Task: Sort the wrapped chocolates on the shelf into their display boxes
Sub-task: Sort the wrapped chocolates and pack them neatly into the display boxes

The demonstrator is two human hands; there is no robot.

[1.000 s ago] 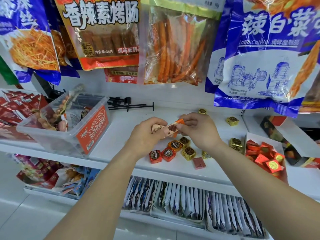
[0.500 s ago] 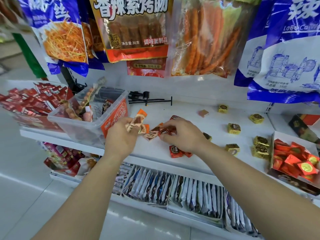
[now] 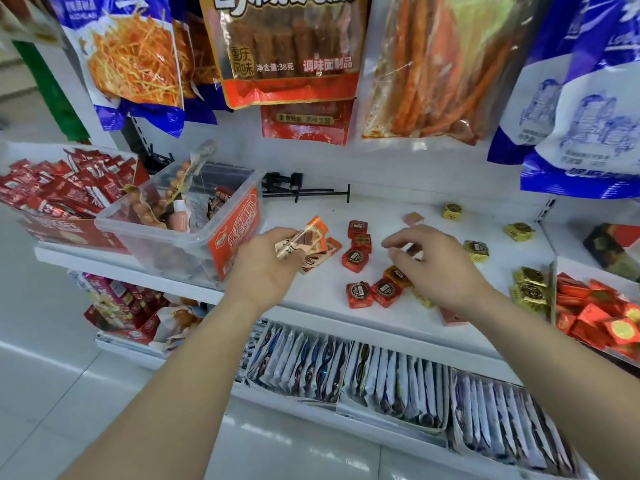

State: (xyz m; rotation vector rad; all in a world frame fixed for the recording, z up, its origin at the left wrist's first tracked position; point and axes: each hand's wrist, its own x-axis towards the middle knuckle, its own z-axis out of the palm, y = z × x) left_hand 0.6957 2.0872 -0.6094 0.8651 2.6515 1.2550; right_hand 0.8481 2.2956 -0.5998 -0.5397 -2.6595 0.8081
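Packets pinched in left hand; right hand hovers over chocolates, fingers relaxed.

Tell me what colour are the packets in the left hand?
Orange and cream, with brown print: packets, head view.

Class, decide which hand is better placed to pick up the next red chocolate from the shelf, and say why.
Right. The right hand hangs just above the red chocolates and appears empty, while the left hand is full, gripping several long packets.
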